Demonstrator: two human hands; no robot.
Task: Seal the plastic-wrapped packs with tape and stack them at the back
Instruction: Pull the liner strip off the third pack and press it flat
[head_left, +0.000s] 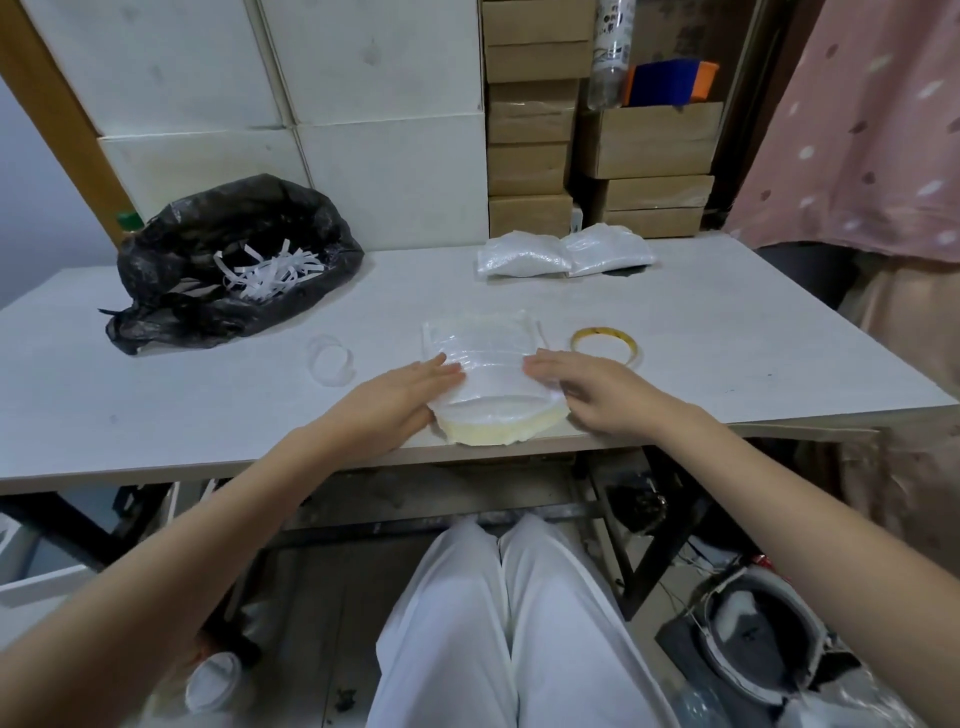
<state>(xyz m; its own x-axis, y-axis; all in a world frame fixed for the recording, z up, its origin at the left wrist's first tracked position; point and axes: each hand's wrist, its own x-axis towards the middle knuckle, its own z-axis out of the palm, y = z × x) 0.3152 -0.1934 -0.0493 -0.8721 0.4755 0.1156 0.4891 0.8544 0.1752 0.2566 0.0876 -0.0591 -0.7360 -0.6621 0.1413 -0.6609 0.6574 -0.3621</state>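
Your left hand (402, 397) and right hand (587, 392) press flat, fingers straight, on the pack (485, 374) at the table's (727, 364) near edge. It looks light, soft and slippery: take its sides. Tape (605, 344) lies at 2 o'clock; sealed packs (563, 252) at 12.

I'm looking at open white tabletop (701, 332) through the middle, between the clear plastic-wrapped pack (483, 364) at the front edge and the two white sealed packs (563, 252) at the back. That lane is free. On the right, a thin yellowish tape ring (605, 345) lies just beside the pack. On the left, a clear empty tape ring (330, 359), and beyond it a crumpled black plastic bag (228, 260) of white paper strips blocks the back-left corner.
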